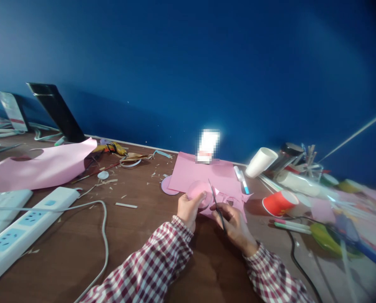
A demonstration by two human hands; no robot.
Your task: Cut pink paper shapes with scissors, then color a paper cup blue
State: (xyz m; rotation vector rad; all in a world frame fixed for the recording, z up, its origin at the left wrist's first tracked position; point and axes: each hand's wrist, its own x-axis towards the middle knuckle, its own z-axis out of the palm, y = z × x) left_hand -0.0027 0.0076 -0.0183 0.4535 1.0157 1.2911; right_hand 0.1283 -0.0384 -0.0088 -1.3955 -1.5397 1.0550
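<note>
My left hand (pixel 188 209) pinches a round piece of pink paper (pixel 199 191), thumb on top. In my right hand (pixel 235 223) is a pair of dark scissors (pixel 218 209), whose blades point up and away, at the right edge of the round paper. Whether the blades are parted is hard to make out. Beneath both hands lies a larger pink sheet (pixel 192 170), with cut scraps (pixel 236 202) on its right side. Another pink paper disc (pixel 168 185) is partly covered by that sheet's left edge.
A white power strip (pixel 33 223) and cable fill the left. Behind them are pink paper (pixel 49 168) and a yellow glue gun (pixel 115 148). To the right stand a white paper cup (pixel 261 162), a red paper cup (pixel 279 203) and a marker (pixel 242 180). A blue wall rises behind.
</note>
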